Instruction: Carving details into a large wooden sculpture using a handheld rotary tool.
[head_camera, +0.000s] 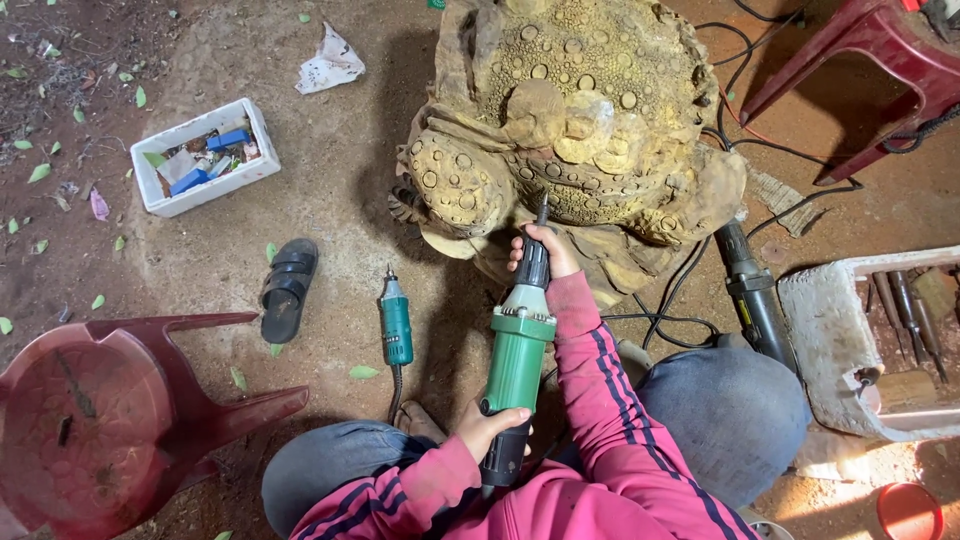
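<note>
Dirt makes up the whole floor (330, 170) here, reddish-brown, packed hard and strewn with small green leaves and a crumpled scrap of paper (331, 62). On it stands a large wooden carving (575, 120) with a bumpy, bubbled surface, pale against the ground.

The person sits low before it, knees in blue jeans, sleeves pink with dark stripes. The right hand (545, 252) has its grip wrapped tight around the dark nose of a green die grinder (517, 355), whose thin bit touches the lower edge of the carving. The left hand (482, 425) has its grip closed about the tool's rear body, near the lap.

Just left of the grinder a smaller green rotary tool (396, 322) lies on the dirt, and beyond it a black sandal (287, 287). A white foam box (205, 156) of blue bits sits farther off at upper left. A dark red plastic stool (110, 410) lies tipped over at lower left; another one (870, 60) stands at upper right. A black power tool (755, 300) rests on the ground to the right, among black cables (740, 70), beside a white tray (835, 340) holding chisels.
</note>
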